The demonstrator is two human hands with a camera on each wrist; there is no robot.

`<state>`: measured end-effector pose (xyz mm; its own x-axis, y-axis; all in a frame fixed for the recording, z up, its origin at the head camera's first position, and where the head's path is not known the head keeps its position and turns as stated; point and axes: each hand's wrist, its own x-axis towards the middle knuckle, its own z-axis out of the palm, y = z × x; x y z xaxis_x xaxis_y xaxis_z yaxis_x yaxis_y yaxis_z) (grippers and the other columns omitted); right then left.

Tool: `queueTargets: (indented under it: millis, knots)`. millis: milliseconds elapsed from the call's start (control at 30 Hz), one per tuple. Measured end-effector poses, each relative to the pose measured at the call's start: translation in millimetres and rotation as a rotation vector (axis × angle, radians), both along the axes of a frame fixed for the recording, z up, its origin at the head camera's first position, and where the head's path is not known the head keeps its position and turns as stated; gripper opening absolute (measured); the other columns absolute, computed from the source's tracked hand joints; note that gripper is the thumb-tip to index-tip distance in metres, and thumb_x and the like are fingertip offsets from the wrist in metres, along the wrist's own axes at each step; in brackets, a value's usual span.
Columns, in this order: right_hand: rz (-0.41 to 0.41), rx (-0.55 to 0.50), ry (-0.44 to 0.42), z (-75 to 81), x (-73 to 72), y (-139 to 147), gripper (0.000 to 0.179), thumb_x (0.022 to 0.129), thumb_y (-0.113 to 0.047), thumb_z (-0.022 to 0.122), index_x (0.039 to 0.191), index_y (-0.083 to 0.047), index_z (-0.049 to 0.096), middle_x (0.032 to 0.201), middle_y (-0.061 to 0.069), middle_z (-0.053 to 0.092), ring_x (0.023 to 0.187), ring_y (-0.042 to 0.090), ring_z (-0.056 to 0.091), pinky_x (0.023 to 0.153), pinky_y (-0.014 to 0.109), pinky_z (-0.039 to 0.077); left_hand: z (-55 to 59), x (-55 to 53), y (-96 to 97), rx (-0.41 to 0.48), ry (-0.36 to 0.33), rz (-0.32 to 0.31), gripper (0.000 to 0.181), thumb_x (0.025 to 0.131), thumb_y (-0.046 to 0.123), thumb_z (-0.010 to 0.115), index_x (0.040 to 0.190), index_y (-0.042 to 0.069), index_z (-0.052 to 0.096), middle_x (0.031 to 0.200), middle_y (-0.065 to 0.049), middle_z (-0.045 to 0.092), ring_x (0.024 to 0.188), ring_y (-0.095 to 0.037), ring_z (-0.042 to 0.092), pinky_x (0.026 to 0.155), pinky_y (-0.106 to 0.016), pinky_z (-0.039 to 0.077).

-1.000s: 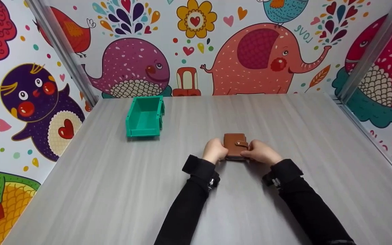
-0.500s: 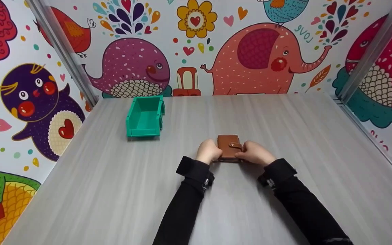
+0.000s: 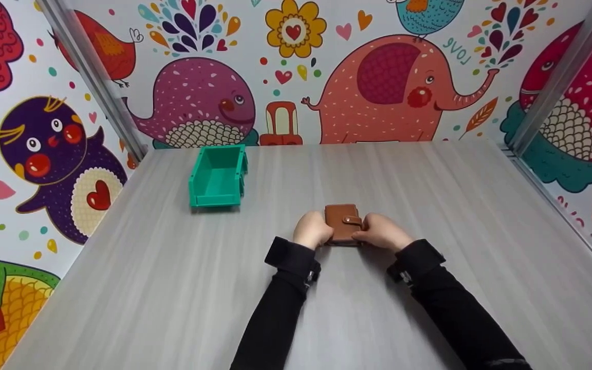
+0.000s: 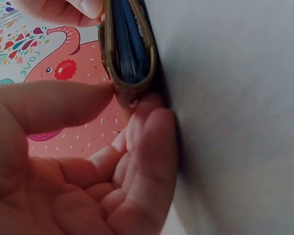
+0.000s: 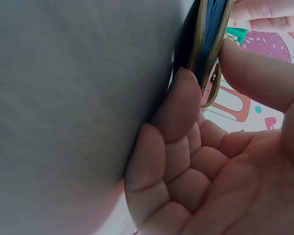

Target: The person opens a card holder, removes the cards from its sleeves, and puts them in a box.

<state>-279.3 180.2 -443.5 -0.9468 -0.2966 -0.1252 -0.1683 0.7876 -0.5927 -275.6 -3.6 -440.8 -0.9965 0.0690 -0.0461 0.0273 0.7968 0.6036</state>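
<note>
A brown leather wallet (image 3: 341,223) with a snap strap on its right side lies flat near the middle of the table in the head view. My left hand (image 3: 312,229) pinches its left edge, thumb on top and fingertips under the rounded spine (image 4: 132,89). At the opposite edge, my right hand (image 3: 382,232) grips it beside the strap, the thumb above and curled fingers below. Blue inner sleeves (image 5: 211,34) show between the covers in the right wrist view. The wallet stays closed, held low at the tabletop.
A green plastic bin (image 3: 215,200) stands at the back left of the pale wood-grain table (image 3: 147,282). Printed cartoon panels (image 3: 296,82) wall off the back and sides, with metal posts (image 3: 93,77) at the corners.
Both hands and the wallet have shifted a little to the left and slightly nearer the person, mostly in the first half second. The grip on both edges looks the same. The bin has not moved.
</note>
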Motion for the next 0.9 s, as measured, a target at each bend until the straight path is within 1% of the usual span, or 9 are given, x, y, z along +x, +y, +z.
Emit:
queueTargets:
  millis: [67,200,300,433,500,733,800,900]
  knots:
    - [0.002,0.006,0.007,-0.2,0.4,-0.3,0.025,0.089,-0.019,0.070,0.079,0.000,0.057,0.070,0.004,0.052,0.062,0.016,0.047,0.058,0.029,0.038,-0.7,0.2,0.2,-0.007,0.002,0.003,0.005,0.075,0.003,0.063,0.071,0.003,0.064,0.078,-0.008,0.065,0.066,-0.021,0.053,0.064,-0.030,0.047]
    - [0.009,0.016,0.019,-0.3,1.4,-0.5,0.025,0.090,-0.019,0.070,0.080,0.000,0.056,0.070,0.004,0.052,0.062,0.017,0.046,0.059,0.029,0.038,-0.8,0.8,1.6,-0.014,-0.018,0.002,0.005,0.080,0.005,0.064,0.077,0.003,0.066,0.074,-0.008,0.066,0.055,-0.018,0.054,0.054,-0.028,0.043]
    - [0.011,0.022,0.026,-0.4,1.9,-0.2,0.025,0.090,-0.019,0.069,0.080,0.000,0.056,0.070,0.004,0.052,0.062,0.017,0.046,0.059,0.029,0.037,-1.3,1.4,2.0,-0.018,-0.006,-0.018,0.006,0.083,0.006,0.063,0.084,0.003,0.068,0.078,-0.009,0.068,0.051,-0.017,0.054,0.050,-0.027,0.041]
    - [0.009,0.028,0.026,-0.5,2.7,0.0,0.025,0.090,-0.019,0.069,0.080,-0.001,0.056,0.069,0.004,0.051,0.060,0.017,0.045,0.058,0.029,0.036,-2.7,2.1,0.9,-0.014,0.035,-0.037,0.008,0.082,0.006,0.064,0.088,0.003,0.069,0.086,-0.011,0.070,0.055,-0.018,0.056,0.054,-0.028,0.043]
    - [0.004,0.027,0.024,-0.4,3.1,-0.3,0.025,0.090,-0.020,0.070,0.080,-0.001,0.056,0.069,0.004,0.051,0.060,0.017,0.045,0.058,0.029,0.036,-3.0,2.5,0.2,-0.006,0.040,-0.037,0.008,0.082,0.006,0.065,0.088,0.003,0.068,0.086,-0.011,0.070,0.055,-0.018,0.056,0.054,-0.028,0.043]
    - [-0.002,0.047,0.041,1.8,4.2,0.6,0.026,0.090,-0.022,0.070,0.079,-0.003,0.057,0.067,0.002,0.052,0.058,0.015,0.044,0.057,0.028,0.036,-4.1,2.1,-1.2,-0.008,0.032,-0.040,0.005,0.083,0.007,0.065,0.082,0.003,0.067,0.079,-0.011,0.069,0.046,-0.016,0.052,0.050,-0.027,0.041]
    - [-0.006,0.062,0.057,3.1,4.0,1.3,0.026,0.090,-0.023,0.070,0.077,-0.004,0.058,0.065,0.001,0.051,0.057,0.015,0.044,0.056,0.028,0.035,-4.4,1.9,-1.5,-0.015,0.033,-0.041,0.006,0.083,0.007,0.065,0.082,0.002,0.067,0.080,-0.011,0.069,0.049,-0.017,0.055,0.052,-0.028,0.043]
    - [-0.017,0.081,0.103,5.9,3.1,1.8,0.026,0.090,-0.022,0.071,0.077,-0.003,0.061,0.066,0.002,0.053,0.058,0.016,0.046,0.056,0.029,0.037,-4.4,1.7,-1.9,-0.026,0.034,-0.046,0.007,0.083,0.008,0.066,0.085,0.001,0.068,0.085,-0.012,0.070,0.058,-0.021,0.059,0.058,-0.030,0.047]
